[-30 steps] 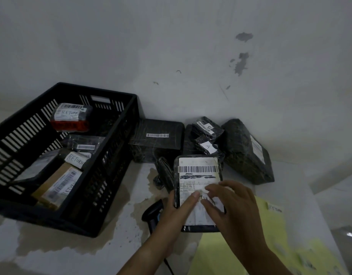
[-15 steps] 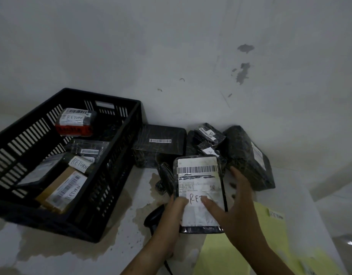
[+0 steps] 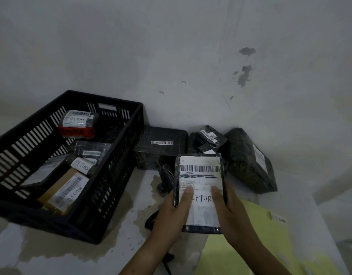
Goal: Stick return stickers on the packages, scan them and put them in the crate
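Observation:
I hold a flat black package [image 3: 199, 169] with a white barcode label and a handwritten RETURN sticker [image 3: 202, 199] above the table. My left hand [image 3: 172, 217] grips its left edge, thumb pressed on the sticker. My right hand [image 3: 233, 217] grips the right edge, thumb also on the sticker. The black slatted crate [image 3: 115, 175] stands at the left and holds several packages marked RETURN [image 3: 77, 122]. A black scanner [image 3: 151, 221] lies on the table, mostly hidden under my left hand.
Unlabelled black packages lie against the wall: a flat box [image 3: 161, 143], small bags [image 3: 209, 136] and a bulky wrapped parcel [image 3: 250, 163]. A yellow sticker sheet [image 3: 270, 235] with one RETURN sticker [image 3: 278, 218] lies at the lower right. The table's right edge is close.
My right hand moved from smoothing the sticker to gripping the package's right edge. Both thumbs now press on the RETURN sticker, whose writing shows fully.

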A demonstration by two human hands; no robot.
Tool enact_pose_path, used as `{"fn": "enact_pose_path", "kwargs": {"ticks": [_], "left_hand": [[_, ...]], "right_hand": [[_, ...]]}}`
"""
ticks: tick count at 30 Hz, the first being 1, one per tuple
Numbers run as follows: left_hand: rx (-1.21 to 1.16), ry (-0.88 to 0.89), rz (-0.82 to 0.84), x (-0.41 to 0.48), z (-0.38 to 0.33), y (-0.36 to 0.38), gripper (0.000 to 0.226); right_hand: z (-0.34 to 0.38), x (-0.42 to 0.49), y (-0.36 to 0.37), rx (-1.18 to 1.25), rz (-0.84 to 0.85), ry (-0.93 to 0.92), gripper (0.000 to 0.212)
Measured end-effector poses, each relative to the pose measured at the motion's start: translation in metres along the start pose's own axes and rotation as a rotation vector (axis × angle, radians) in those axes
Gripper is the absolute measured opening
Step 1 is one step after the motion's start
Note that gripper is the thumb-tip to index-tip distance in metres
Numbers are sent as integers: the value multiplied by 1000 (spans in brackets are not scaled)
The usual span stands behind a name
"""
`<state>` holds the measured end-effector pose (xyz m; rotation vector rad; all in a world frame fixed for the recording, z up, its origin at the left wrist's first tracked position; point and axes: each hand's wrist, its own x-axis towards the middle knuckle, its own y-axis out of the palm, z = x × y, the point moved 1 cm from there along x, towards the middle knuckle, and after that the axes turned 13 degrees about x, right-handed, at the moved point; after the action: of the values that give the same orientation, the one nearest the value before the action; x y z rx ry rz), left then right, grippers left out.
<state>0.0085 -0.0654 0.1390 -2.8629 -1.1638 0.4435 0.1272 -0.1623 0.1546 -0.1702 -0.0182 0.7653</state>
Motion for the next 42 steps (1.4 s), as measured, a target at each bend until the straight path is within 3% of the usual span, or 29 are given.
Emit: {"fn": "enact_pose_path", "kwargs": {"ticks": [2, 6, 9, 17, 23, 26, 28, 31, 34, 36, 38, 42], "left_hand": [[38, 16, -25, 2, -2, 0, 27], [105, -4, -15, 3, -3, -1, 47], [67, -13, -38, 4, 4, -2, 26], [109, 15, -21, 10, -2, -25, 28], [119, 65, -91, 4, -14, -81, 30], [153, 104, -144, -7, -23, -129, 44], [261, 159, -235, -15, -23, -170, 45], [430, 238, -540, -25, -9, -250, 26], [818, 206, -832, -32, 22, -342, 19], [984, 92, -893, -27, 43, -391, 29], [1063, -42, -852, -21, 59, -426, 51], [1175, -155, -815, -5, 77, -447, 84]], "right_hand": [[3, 0, 1, -15, 22, -4, 27], [4, 3, 0, -59, 48, -5, 31], [2, 5, -2, -48, 58, -6, 45], [4, 13, 9, 16, 141, 13, 39], [15, 21, 46, 214, 264, 149, 37], [18, 28, 79, 317, 344, 244, 38], [19, 34, 102, 396, 347, 296, 36], [23, 44, 139, 479, 372, 363, 35], [28, 59, 185, 473, 422, 361, 45], [36, 67, 212, 448, 462, 335, 44], [46, 74, 245, 419, 497, 314, 41], [57, 90, 307, 313, 595, 328, 54]]}}
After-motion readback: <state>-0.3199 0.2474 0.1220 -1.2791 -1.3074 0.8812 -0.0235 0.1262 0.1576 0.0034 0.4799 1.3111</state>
